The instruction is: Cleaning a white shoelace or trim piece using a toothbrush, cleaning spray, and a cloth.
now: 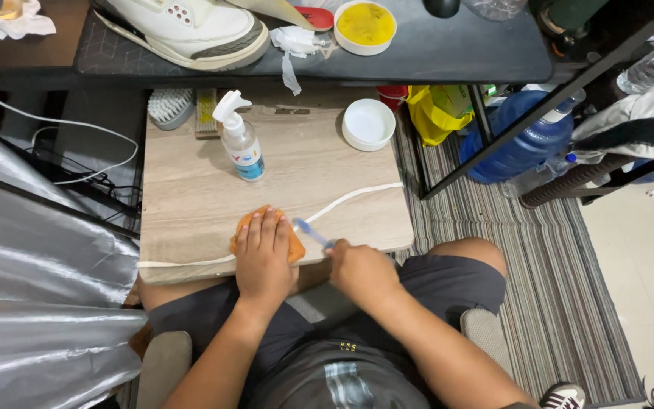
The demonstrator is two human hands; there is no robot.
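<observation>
The left hand (pixel 264 254) lies flat, fingers spread, pressing on an orange cloth (pixel 294 246) near the front edge of a small wooden desk (pixel 191 189). The right hand (pixel 361 271) is closed around a little blue brush (pixel 310 231), and the brush tip sits just beside the cloth. A long white shoelace (pixel 353 195) runs across the desk and goes under the left hand. Further back stand a spray bottle (pixel 241 144) and a round white lid (pixel 368 124). A white shoe (pixel 191 30) rests on the dark shelf above, near a tub of yellow paste (pixel 365 25).
</observation>
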